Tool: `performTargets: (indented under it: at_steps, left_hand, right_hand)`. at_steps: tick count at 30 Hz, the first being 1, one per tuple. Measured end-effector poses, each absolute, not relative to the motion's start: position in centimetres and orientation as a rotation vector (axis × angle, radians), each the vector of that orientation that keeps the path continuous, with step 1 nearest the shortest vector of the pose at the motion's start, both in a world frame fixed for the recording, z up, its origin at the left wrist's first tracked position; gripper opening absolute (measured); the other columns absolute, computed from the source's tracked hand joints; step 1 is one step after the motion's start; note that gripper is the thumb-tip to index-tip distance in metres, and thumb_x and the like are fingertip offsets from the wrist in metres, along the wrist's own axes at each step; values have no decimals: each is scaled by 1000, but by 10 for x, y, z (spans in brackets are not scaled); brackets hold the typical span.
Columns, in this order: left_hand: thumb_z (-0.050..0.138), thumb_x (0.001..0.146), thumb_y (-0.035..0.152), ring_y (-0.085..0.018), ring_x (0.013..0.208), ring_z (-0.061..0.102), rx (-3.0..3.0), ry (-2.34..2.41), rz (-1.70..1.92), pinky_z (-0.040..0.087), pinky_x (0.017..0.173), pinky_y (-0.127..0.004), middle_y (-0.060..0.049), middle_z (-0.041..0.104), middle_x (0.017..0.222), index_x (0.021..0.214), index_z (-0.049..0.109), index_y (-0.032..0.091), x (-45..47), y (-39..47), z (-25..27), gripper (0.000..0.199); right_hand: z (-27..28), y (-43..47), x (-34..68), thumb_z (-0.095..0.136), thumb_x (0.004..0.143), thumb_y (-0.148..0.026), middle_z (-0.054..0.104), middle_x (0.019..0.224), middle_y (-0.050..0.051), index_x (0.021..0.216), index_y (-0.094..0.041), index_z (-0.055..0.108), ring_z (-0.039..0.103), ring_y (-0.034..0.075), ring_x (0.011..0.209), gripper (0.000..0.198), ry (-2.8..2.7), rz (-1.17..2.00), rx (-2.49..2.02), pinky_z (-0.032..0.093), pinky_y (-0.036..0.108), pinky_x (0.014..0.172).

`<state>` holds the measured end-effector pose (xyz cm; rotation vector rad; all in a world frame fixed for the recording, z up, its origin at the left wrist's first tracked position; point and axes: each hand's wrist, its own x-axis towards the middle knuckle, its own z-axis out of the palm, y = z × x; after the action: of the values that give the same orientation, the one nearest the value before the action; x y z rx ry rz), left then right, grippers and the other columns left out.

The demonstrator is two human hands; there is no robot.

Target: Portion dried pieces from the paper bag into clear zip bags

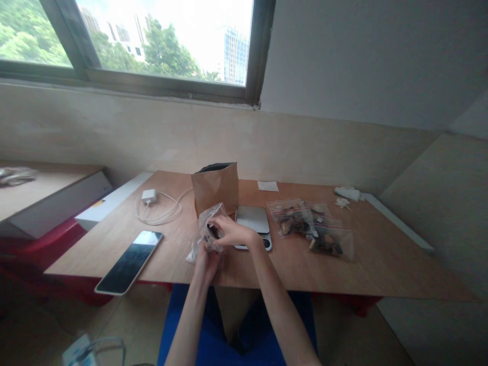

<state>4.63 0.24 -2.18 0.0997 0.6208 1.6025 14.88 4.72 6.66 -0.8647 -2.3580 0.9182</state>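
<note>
My left hand [209,262] grips a clear plastic bag [216,209] from below, near the front edge of the table. At the bag's mouth, the curled fingers of my right hand [231,232] are closed around a dark spot; whether they pinch a piece or the bag's rim I cannot tell. A flat kitchen scale [252,219] lies just right of my hands, its front partly covered by my right wrist. Behind the bag stands an open brown paper bag [216,188] with a dark lining.
Zip bags [293,222] of dark and brown dried pieces lie right of the scale, another zip bag [331,243] nearer me. A phone [129,262] overhangs the front edge. Left are a white charger [149,195] and cable; behind, a white paper [268,186]. Crumpled tissue [348,193] sits far right.
</note>
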Motion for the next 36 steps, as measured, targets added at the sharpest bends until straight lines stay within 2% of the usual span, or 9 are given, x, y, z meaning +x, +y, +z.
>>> performTargets:
  at_steps: [6, 9, 16, 21, 24, 29, 36]
  left_hand:
    - [46, 86, 15, -11, 58, 62, 104, 636, 1566, 52, 54, -20, -4, 69, 76, 84, 66, 13, 47, 1, -19, 20]
    - [47, 85, 15, -11, 55, 62, 96, 645, 1537, 51, 53, -20, -3, 68, 72, 79, 66, 13, 47, 0, -18, 21]
    - [52, 82, 14, -13, 68, 65, 90, 594, 1586, 52, 59, -21, -4, 70, 80, 84, 66, 13, 47, 0, -23, 14]
    - [54, 81, 16, -13, 69, 65, 83, 607, 1600, 51, 61, -20, -4, 70, 82, 86, 66, 13, 49, 1, -22, 14]
    - [48, 83, 14, -13, 70, 65, 53, 604, 1611, 51, 65, -21, -5, 70, 82, 85, 67, 13, 48, 0, -18, 19]
    - [46, 86, 28, -17, 79, 66, 88, 484, 1535, 52, 71, -27, -10, 70, 91, 96, 66, 11, 45, -3, -12, 28]
    - [46, 82, 22, -15, 66, 64, 44, 475, 1501, 52, 63, -26, -7, 70, 76, 83, 66, 13, 41, -4, -12, 22]
  right_hand:
    - [72, 47, 144, 69, 65, -18, 56, 91, 5, 85, -14, 59, 48, 20, 91, 22, -2611, 698, -970, 41, 32, 83]
    - [70, 46, 142, 67, 66, -17, 55, 88, 4, 80, -15, 59, 47, 19, 88, 16, -2639, 663, -978, 41, 31, 83]
    - [62, 42, 141, 66, 66, -16, 55, 87, 4, 88, -13, 58, 49, 18, 83, 24, -2619, 715, -981, 42, 29, 80]
    - [59, 41, 141, 65, 66, -12, 56, 80, 3, 77, -14, 56, 51, 15, 73, 14, -2596, 762, -976, 42, 25, 68]
    - [59, 41, 143, 60, 72, -9, 60, 84, 3, 80, -14, 57, 54, 14, 74, 10, -2497, 813, -977, 42, 23, 67]
    - [62, 41, 147, 56, 76, -8, 63, 87, 5, 83, -14, 58, 57, 15, 76, 10, -2368, 803, -1024, 43, 24, 68]
    - [60, 43, 147, 58, 76, -8, 63, 94, 6, 89, -15, 57, 58, 17, 89, 14, -2210, 767, -1049, 43, 27, 80]
